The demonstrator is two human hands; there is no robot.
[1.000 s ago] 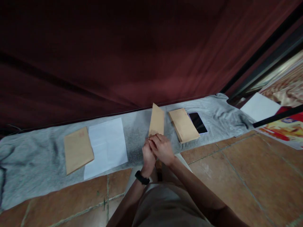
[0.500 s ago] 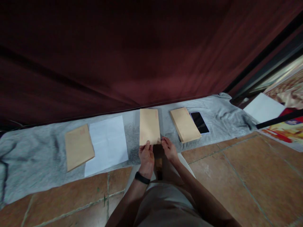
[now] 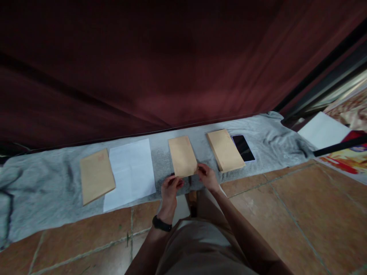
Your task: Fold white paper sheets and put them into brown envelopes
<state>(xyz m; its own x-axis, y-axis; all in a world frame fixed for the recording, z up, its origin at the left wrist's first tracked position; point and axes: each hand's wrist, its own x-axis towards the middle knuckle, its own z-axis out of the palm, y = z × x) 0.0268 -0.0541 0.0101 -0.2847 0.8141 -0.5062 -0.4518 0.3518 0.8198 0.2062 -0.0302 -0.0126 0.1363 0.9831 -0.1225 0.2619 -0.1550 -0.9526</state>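
A brown paper envelope (image 3: pixel 182 156) lies at a slant in front of me, with small red print near its far right corner. My right hand (image 3: pixel 207 177) pinches its near right corner. At the near left corner, my left hand (image 3: pixel 171 188) has thumb and fingertips closed on the edge, its other fingers curled below. To the right sits a stack of similar envelopes (image 3: pixel 226 151), touching a dark-screened phone (image 3: pixel 243 148). On the left, another brown envelope (image 3: pixel 96 176) overlaps a white sheet of paper (image 3: pixel 130 172).
All of these rest on a long grey cloth (image 3: pixel 51 191) along a dark red curtain (image 3: pixel 177 76). Below are brown floor tiles (image 3: pixel 263 202). At the far right, a white sheet (image 3: pixel 323 130) lies by a dark bar (image 3: pixel 341 146) and a colourful printed sheet (image 3: pixel 346 160).
The envelope between my hands has turned, its near edge swinging right. My left hand has shifted left to the near left corner, and my right hand now grips the near right corner.
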